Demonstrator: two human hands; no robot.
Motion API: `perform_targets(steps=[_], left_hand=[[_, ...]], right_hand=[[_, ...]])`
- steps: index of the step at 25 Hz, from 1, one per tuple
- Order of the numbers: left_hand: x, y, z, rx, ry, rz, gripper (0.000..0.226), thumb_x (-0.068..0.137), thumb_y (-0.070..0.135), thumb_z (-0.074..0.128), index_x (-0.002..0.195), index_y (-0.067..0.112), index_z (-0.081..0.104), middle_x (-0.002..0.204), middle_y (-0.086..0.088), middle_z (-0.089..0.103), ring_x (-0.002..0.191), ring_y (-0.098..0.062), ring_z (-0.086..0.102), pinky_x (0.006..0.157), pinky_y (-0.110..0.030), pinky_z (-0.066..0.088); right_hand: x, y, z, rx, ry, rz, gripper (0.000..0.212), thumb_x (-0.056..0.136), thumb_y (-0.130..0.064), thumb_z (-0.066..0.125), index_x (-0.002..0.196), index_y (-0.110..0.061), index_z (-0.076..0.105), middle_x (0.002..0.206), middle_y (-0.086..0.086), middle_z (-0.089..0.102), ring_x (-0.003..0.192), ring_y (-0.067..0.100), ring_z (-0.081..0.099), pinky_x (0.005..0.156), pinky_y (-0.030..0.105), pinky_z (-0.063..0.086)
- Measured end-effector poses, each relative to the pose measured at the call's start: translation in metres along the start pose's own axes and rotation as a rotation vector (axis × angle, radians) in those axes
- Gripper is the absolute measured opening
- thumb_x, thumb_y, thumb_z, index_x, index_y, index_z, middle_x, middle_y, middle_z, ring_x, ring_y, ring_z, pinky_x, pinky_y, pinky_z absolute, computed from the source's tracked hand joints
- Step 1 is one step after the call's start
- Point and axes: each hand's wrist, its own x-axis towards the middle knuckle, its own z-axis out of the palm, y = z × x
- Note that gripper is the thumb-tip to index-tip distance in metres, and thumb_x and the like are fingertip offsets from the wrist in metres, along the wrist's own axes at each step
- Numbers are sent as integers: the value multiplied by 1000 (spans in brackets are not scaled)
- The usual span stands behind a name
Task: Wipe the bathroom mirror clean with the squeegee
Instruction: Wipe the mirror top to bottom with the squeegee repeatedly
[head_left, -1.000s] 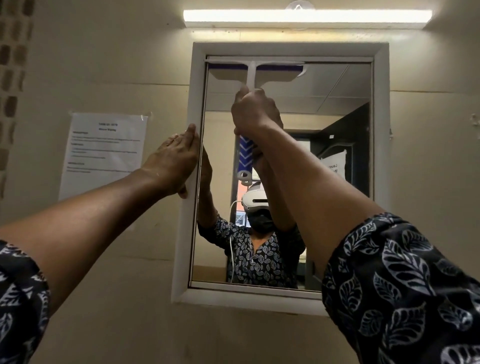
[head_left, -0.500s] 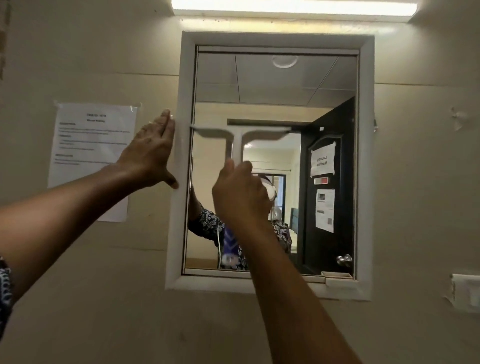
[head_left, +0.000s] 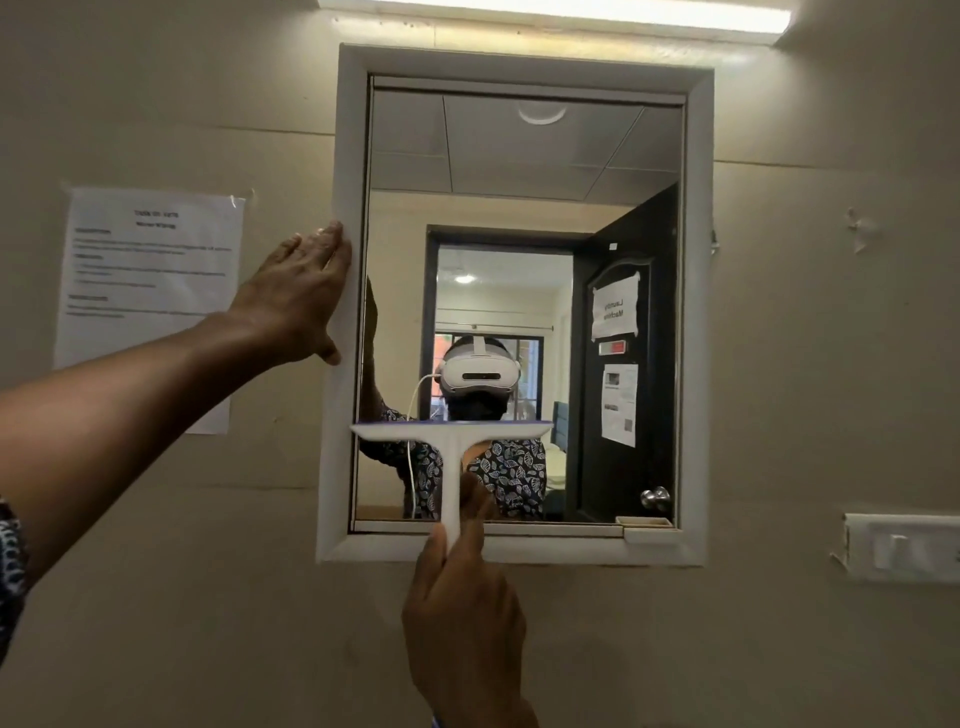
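Beige wall (head_left: 805, 364) fills the view, and a framed mirror (head_left: 519, 156) is set into it beneath a strip light (head_left: 550, 10).

The right hand (head_left: 462, 618) is seen low in the middle, closed round the lower end of the white squeegee (head_left: 451, 447). One finger is laid up along the right side of the handle (head_left: 450, 483). The handle crosses the bottom rail of the frame (head_left: 698, 312). The blade (head_left: 498, 429) is held level against the lower part of the glass. Its left end is just beside the inner left edge of the frame, and its right end reaches about the middle of the mirror.

The left hand (head_left: 301, 301) is pressed flat against the left side of the frame, fingers straight and thumb spread, with nothing gripped. It appears to be used as a brace.

Further out, a paper notice (head_left: 150, 270) is taped to the wall left of the mirror, and a switch plate (head_left: 904, 548) is fixed low on the right.

A downward pass over the left half of the glass is judged to be near its end, since little glass is left below the blade. To finish the pass, the blade must be kept flat and level down to the bottom rail. It should then be lifted off, carried to the top of the right half and set against the glass, with a slight overlap so that no strip is missed. Whether water or streaks remain on the glass cannot be told.
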Motion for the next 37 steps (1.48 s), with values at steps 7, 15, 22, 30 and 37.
perform_targets(steps=[7, 15, 22, 30, 37], left_hand=[[1, 8, -6, 75, -46, -13, 123, 62, 27, 83, 148, 1, -1, 157, -17, -4, 146, -29, 1, 115, -32, -3], [4, 17, -7, 125, -42, -39, 119, 59, 16, 84, 147, -3, 6, 155, -22, 4, 145, -34, 7, 116, -35, 0], [3, 18, -7, 180, -55, -47, 115, 63, 15, 82, 147, -3, 5, 155, -22, 4, 145, -33, 7, 115, -34, 0], [4, 22, -10, 229, -106, -66, 114, 66, 17, 81, 147, -3, 2, 156, -22, 2, 146, -31, 4, 117, -34, -1], [5, 19, -8, 272, -102, -61, 116, 65, 26, 81, 147, -1, 4, 156, -21, 3, 145, -30, 9, 116, -37, -6]], right_hand=[[-51, 18, 14, -276, 88, 154, 23, 77, -51, 61, 84, -29, 61, 42, 0, 34, 46, 7, 59, 41, 21, 23], [-20, -20, -27, 116, 67, -8, 34, 94, -51, 23, 87, -29, 48, 55, -4, 46, 48, 6, 50, 44, 15, 36], [163, -95, -137, 300, 324, -253, 46, 100, -40, 27, 69, -14, 48, 55, 0, 49, 46, 14, 49, 44, 26, 39], [240, -116, -178, 77, 392, -200, 40, 100, -41, 25, 83, -14, 48, 60, -5, 41, 51, 3, 42, 39, 17, 30], [244, -113, -177, -19, 325, -203, 43, 101, -38, 22, 110, -10, 53, 70, -1, 50, 61, 11, 52, 52, 21, 39]])
